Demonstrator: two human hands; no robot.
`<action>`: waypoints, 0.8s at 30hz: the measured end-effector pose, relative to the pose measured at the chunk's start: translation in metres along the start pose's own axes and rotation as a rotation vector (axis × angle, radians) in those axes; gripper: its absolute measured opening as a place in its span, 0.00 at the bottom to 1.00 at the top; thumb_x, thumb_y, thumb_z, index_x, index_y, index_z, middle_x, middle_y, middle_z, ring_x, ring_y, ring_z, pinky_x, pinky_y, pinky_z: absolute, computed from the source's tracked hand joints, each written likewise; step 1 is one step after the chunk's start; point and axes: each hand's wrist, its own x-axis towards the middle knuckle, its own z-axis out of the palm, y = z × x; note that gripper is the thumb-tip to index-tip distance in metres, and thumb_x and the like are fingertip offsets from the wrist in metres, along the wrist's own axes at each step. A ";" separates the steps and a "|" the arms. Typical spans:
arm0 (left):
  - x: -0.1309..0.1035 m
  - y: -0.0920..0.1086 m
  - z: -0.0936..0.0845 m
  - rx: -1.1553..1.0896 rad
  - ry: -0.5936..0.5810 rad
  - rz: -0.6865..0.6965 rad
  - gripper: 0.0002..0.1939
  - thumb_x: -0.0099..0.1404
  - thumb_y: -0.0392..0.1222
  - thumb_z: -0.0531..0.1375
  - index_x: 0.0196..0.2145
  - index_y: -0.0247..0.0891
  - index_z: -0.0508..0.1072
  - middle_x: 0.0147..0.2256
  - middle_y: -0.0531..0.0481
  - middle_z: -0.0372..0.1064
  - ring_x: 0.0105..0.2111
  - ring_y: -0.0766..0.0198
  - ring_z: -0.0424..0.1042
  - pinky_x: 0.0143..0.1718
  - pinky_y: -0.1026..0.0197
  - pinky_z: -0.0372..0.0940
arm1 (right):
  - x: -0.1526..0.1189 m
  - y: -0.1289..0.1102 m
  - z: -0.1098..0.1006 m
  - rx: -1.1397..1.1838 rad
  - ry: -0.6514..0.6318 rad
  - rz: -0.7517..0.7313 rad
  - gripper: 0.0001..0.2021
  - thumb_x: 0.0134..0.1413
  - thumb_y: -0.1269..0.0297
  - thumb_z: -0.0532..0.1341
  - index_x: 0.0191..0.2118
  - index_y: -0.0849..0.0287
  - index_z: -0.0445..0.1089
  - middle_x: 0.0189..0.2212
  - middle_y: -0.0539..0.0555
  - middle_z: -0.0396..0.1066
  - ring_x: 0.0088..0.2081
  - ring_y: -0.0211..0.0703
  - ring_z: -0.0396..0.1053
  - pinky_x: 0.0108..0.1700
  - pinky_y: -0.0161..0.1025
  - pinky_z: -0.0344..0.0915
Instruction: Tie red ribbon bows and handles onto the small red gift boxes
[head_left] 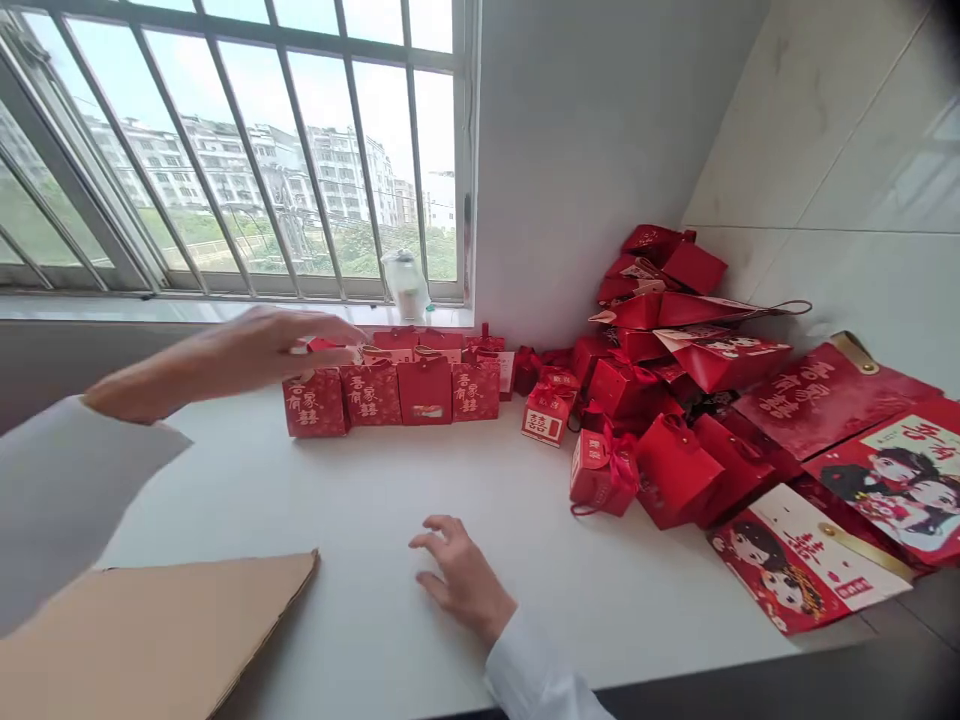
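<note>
My left hand [259,350] reaches over the left end of a row of red gift boxes, its fingers apart above the leftmost box [316,404]. Whether it touches a box behind is hard to tell. Beside that box stand another patterned box [371,395], a plain red one [425,391] and a further patterned one [476,390]. My right hand [463,582] hovers low over the white table [375,500], fingers curved and apart, with nothing in it. Nearest to it on the right is a small red box with a ribbon [604,470].
A brown cardboard piece [165,630] lies at the front left. Red boxes and bags are heaped on the right [637,375], with flat printed bags [810,565] near the right edge. A barred window [300,150] is behind, with a plastic bag [406,285] on its sill.
</note>
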 end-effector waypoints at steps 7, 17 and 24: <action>0.063 0.097 0.132 -0.637 -0.598 0.280 0.15 0.62 0.46 0.59 0.44 0.40 0.75 0.42 0.47 0.76 0.39 0.60 0.74 0.38 0.63 0.65 | -0.065 0.063 -0.093 -0.244 1.261 0.508 0.21 0.52 0.56 0.62 0.49 0.60 0.60 0.44 0.61 0.61 0.47 0.55 0.61 0.49 0.55 0.60; -0.029 0.179 0.296 -1.303 -0.569 -0.298 0.29 0.68 0.59 0.45 0.62 0.43 0.54 0.65 0.42 0.48 0.62 0.53 0.54 0.57 0.50 0.57 | -0.047 0.125 -0.108 -0.300 1.102 0.746 0.56 0.36 0.45 0.68 0.64 0.70 0.38 0.59 0.75 0.48 0.60 0.68 0.50 0.54 0.59 0.58; -0.033 0.174 0.314 -1.461 -0.443 -0.404 0.29 0.68 0.60 0.42 0.61 0.42 0.55 0.59 0.41 0.58 0.59 0.53 0.58 0.58 0.49 0.55 | -0.038 0.132 -0.099 -0.230 1.178 0.668 0.47 0.38 0.54 0.68 0.61 0.64 0.45 0.55 0.70 0.55 0.57 0.64 0.56 0.54 0.60 0.59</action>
